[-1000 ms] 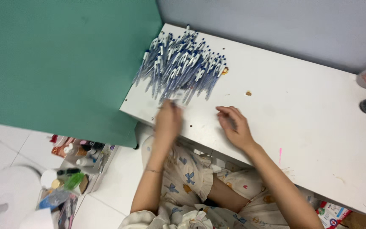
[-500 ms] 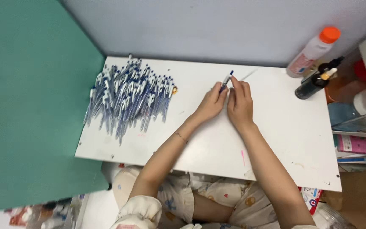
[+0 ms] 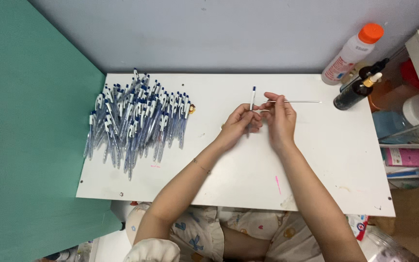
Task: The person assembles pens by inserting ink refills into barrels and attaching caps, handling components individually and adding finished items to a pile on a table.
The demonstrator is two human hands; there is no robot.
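Fingers (image 3: pixel 246 112) of left hand (image 3: pixel 236 127) pinched shut round upright clear pen barrel (image 3: pixel 252 99); right hand (image 3: pixel 280 119) gripped thin refill rod (image 3: pixel 297 101), pointed sideways above white table (image 3: pixel 248 170). Seemingly mid-assembly: one pen in progress, large pile of pens (image 3: pixel 134 119) lying left. Whether those are finished, unclear; bottles (image 3: pixel 352 48) partly cropped.

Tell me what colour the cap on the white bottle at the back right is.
Orange: the cap tops the white bottle, clearest in the head view.
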